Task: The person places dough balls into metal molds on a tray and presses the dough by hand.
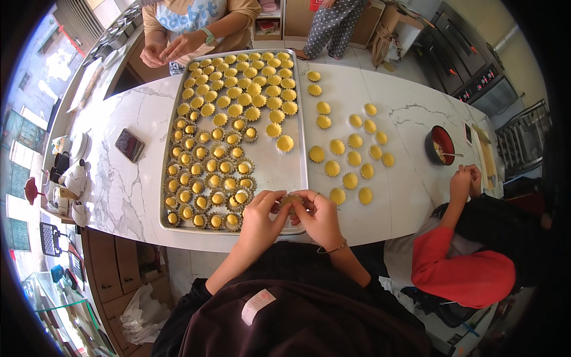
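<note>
Over the near edge of the tray, my left hand (266, 214) and my right hand (320, 219) meet, fingers closed around a small fluted tart tin (291, 199). Both thumbs press into it; my fingers hide most of it. Below lies a large metal baking tray (276, 175). Its near left part carries rows of fluted tins, each with a yellow dough ball (216, 221). Yellow tart shells (236, 110) with crimped rims fill the far part. One shell (285, 143) sits beyond my hands, near the tray's right side.
More tart shells (354, 158) stand on the marble table (410, 172) to the right. A dark bowl (439, 145) with a spoon is beside a red-sleeved person (464, 268). A phone (129, 145) lies left of the tray. Another person's hands (172, 50) work at the far end.
</note>
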Action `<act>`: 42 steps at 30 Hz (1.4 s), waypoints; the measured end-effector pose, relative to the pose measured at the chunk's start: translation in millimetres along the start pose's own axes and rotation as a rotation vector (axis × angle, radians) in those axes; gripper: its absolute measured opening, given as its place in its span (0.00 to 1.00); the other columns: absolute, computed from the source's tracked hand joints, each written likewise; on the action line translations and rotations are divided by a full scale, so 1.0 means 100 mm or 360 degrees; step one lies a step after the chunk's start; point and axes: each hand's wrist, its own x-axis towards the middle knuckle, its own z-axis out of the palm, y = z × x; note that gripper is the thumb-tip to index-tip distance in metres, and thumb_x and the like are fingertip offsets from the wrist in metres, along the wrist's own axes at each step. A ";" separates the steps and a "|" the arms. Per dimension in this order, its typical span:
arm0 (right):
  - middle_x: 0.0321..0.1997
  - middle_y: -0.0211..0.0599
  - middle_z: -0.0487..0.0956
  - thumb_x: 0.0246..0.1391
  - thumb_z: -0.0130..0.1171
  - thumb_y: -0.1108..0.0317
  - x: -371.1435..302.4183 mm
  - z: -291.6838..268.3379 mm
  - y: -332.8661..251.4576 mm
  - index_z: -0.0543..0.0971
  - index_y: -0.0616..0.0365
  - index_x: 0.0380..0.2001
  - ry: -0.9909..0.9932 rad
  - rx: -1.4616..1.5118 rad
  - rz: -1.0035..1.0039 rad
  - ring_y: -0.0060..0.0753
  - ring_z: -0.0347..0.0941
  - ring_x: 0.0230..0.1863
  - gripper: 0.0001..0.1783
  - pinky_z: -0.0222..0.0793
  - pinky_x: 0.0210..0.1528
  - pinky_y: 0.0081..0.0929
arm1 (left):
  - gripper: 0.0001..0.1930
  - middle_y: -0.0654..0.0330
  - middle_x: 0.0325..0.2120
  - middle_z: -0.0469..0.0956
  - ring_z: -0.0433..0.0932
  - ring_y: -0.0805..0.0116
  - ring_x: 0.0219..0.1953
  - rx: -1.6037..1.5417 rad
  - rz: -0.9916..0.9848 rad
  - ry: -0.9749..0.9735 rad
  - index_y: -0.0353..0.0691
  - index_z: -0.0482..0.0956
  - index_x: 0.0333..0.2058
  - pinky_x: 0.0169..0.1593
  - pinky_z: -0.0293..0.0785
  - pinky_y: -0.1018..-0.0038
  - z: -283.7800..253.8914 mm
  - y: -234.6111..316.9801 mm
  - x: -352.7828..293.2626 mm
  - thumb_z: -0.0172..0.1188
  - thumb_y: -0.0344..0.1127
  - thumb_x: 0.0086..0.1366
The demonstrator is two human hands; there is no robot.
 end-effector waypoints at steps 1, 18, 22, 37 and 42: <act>0.30 0.40 0.81 0.54 0.57 0.75 0.00 0.00 0.00 0.75 0.71 0.40 0.0000 -0.0001 0.0000 0.24 0.79 0.27 0.11 0.75 0.28 0.18 | 0.11 0.56 0.27 0.77 0.78 0.66 0.25 -0.0022 -0.0012 -0.0043 0.33 0.79 0.38 0.29 0.74 0.75 0.00 -0.04 -0.01 0.62 0.23 0.54; 0.33 0.39 0.76 0.49 0.61 0.77 0.01 0.00 -0.02 0.78 0.65 0.36 0.0068 -0.0482 -0.0390 0.28 0.78 0.29 0.09 0.75 0.28 0.20 | 0.09 0.55 0.28 0.76 0.78 0.65 0.25 0.0142 0.0113 -0.0163 0.31 0.79 0.38 0.30 0.75 0.75 -0.07 -0.07 0.02 0.60 0.23 0.57; 0.32 0.39 0.76 0.49 0.62 0.77 0.00 -0.01 0.04 0.78 0.65 0.36 0.0091 -0.0476 -0.0401 0.28 0.78 0.29 0.09 0.75 0.28 0.21 | 0.10 0.55 0.29 0.77 0.78 0.64 0.27 0.0125 0.0114 -0.0135 0.31 0.79 0.39 0.31 0.74 0.75 -0.06 0.01 0.03 0.59 0.23 0.57; 0.33 0.39 0.77 0.52 0.60 0.76 0.01 0.01 0.08 0.77 0.68 0.36 0.0187 -0.0291 -0.0353 0.27 0.79 0.30 0.08 0.77 0.29 0.21 | 0.11 0.53 0.29 0.78 0.78 0.68 0.26 -0.0144 -0.0031 -0.0042 0.30 0.77 0.41 0.31 0.74 0.77 -0.08 0.02 0.01 0.58 0.26 0.60; 0.38 0.42 0.77 0.58 0.55 0.72 0.04 -0.03 0.15 0.72 0.73 0.42 -0.0034 0.0380 -0.0021 0.31 0.79 0.34 0.14 0.81 0.34 0.25 | 0.13 0.56 0.29 0.77 0.77 0.73 0.28 -0.0292 -0.0197 -0.0116 0.29 0.75 0.45 0.32 0.73 0.79 -0.01 -0.02 -0.06 0.53 0.30 0.66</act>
